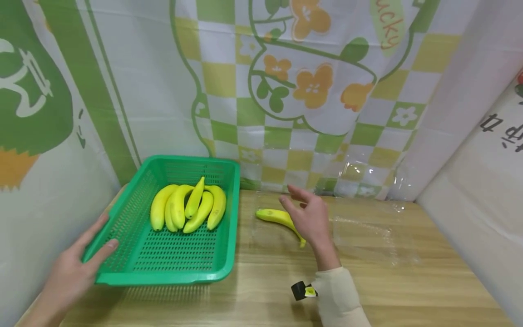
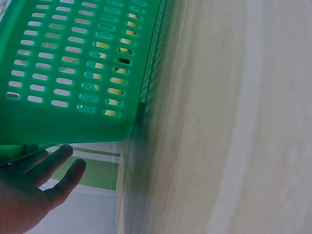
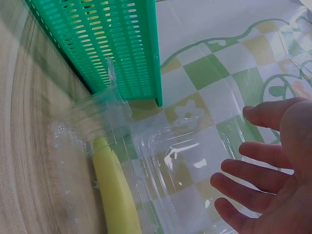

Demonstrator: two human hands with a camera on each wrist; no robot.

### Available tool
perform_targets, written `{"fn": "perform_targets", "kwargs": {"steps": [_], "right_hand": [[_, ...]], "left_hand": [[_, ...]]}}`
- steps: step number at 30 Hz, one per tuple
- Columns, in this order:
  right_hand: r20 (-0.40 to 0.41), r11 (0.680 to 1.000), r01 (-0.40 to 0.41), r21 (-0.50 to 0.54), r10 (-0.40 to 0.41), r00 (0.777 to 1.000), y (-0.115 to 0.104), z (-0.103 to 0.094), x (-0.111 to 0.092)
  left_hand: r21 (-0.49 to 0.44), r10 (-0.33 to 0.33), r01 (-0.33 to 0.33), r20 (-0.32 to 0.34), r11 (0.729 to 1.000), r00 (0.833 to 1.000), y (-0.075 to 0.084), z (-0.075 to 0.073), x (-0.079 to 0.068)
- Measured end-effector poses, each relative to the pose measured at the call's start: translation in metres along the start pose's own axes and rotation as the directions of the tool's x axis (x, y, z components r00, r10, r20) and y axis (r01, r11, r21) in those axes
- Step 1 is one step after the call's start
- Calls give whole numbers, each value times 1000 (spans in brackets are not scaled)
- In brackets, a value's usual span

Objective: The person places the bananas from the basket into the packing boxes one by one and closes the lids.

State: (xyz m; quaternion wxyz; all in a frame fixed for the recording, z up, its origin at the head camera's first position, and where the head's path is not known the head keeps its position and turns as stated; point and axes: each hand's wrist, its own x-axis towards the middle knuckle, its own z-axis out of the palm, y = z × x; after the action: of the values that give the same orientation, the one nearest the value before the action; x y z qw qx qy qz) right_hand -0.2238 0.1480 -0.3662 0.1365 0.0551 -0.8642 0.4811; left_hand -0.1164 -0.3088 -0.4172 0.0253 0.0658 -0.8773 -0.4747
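My left hand (image 1: 75, 268) grips the left rim of a green plastic basket (image 1: 234, 218), thumb over the rim and fingers outside; in the left wrist view, several fingers (image 2: 63, 187) extend loosely near the basket's corner. Several yellow bananas (image 1: 180, 206) lie clustered in the far half of the basket. To its right, my right hand (image 1: 313, 220) hovers over a single banana (image 1: 275, 215), fingers apart and holding nothing. In the right wrist view, that banana (image 3: 114, 190) lies at a clear plastic container (image 3: 183, 168); whether it is fully inside, I cannot tell.
Clear plastic (image 1: 376, 231) extends right of the banana on the wooden table (image 1: 265, 299). A patterned cloth (image 1: 253, 104) hangs behind, with pale side panels (image 1: 482, 190) at the edges. A small black device (image 1: 300, 290) sits by the right wrist.
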Motion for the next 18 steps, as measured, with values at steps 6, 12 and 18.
{"fn": "perform_targets", "kwargs": {"steps": [6, 12, 18], "right_hand": [[19, 1000, 21, -20, -20, 1000, 0, 0, -3], [31, 1000, 21, 8, -21, 999, -2, 1, -5], [38, 999, 35, 40, -37, 999, -7, 5, -6]], "left_hand": [[3, 13, -13, -15, 1000, 1000, -5, 1, 1], [19, 16, -15, -28, 1000, 999, -7, 2, 2], [26, 15, -14, -32, 1000, 999, -7, 2, 4]]}}
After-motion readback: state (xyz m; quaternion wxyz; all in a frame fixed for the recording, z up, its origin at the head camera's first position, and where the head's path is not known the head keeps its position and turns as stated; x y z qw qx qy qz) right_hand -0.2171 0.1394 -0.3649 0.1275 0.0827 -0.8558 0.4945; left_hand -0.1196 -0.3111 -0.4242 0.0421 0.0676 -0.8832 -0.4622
